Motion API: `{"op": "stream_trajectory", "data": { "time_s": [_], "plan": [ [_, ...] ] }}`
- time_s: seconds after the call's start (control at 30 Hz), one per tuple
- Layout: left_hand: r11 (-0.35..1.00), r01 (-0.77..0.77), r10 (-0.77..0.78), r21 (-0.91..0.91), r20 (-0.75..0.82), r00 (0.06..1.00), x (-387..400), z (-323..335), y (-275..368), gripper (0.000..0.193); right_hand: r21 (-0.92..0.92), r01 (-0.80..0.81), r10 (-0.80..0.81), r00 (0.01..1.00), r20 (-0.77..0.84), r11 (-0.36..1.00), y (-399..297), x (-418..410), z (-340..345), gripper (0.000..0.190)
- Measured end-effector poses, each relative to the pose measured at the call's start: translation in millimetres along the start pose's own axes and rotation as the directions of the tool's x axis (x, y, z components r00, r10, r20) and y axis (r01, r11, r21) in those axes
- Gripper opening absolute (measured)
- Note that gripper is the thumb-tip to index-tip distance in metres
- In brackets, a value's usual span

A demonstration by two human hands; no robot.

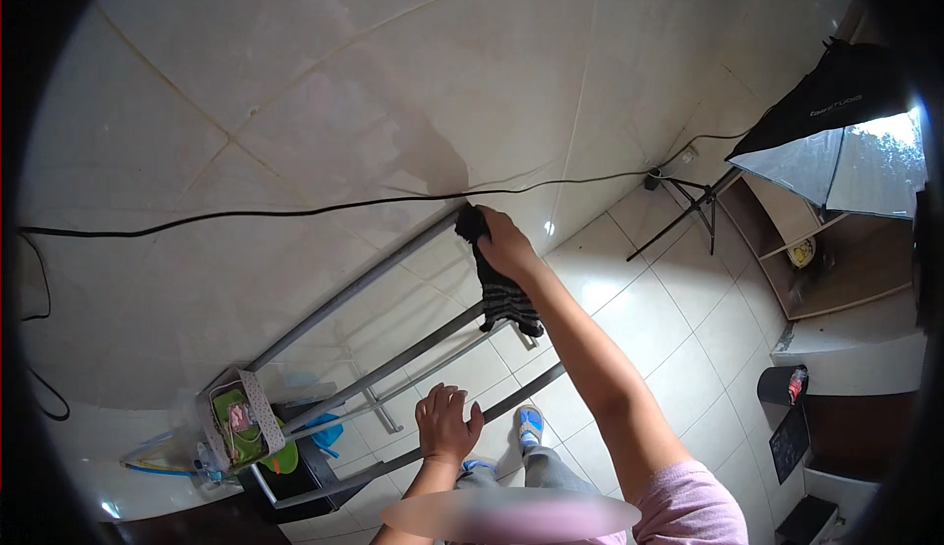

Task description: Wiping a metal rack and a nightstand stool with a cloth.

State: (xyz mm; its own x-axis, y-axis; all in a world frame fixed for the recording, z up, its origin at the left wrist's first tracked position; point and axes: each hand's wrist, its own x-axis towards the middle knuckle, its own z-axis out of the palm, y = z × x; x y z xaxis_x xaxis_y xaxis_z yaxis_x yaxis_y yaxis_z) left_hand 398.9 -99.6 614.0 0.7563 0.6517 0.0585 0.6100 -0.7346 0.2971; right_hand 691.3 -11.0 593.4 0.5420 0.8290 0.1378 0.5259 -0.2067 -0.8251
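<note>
My right hand reaches out to the far end of a grey metal drying rack. Its fingers grip a small black knit garment with grey stripes. The garment's dark upper end is at the end of the rack's far rail, and its striped lower end hangs by the middle rail. Whether it touches the rails I cannot tell. My left hand is held above the near rail, holding nothing, its fingers extended and the thumb apart.
A basket with small items sits at the rack's left end. A black cable runs along the tiled wall. At right stand a softbox lamp, a tripod and a wooden shelf unit. A dark bin is below them.
</note>
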Motion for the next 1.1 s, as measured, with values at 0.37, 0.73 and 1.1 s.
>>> {"op": "stream_trajectory", "data": {
  "time_s": [0.37, 0.73, 1.1],
  "plan": [
    [1.0, 0.013, -0.013, 0.01, 0.005, 1.0, 0, -1, -1, 0.027, -0.23, -0.045, 0.065, 0.995, 0.082, 0.972, -23, -91, -33, 0.068],
    [0.999, 0.04, -0.04, 0.004, -0.019, 0.999, -3, -4, -3, 0.026, -0.465, -0.008, 0.012, 1.0, 0.006, 0.885, -37, -193, -56, 0.037],
    [1.0, -0.024, 0.024, 0.0, -0.066, 0.998, -9, 3, -12, 0.026, -0.321, -0.02, -0.068, 0.963, -0.262, 0.947, -81, -241, -6, 0.039]
  ]
}}
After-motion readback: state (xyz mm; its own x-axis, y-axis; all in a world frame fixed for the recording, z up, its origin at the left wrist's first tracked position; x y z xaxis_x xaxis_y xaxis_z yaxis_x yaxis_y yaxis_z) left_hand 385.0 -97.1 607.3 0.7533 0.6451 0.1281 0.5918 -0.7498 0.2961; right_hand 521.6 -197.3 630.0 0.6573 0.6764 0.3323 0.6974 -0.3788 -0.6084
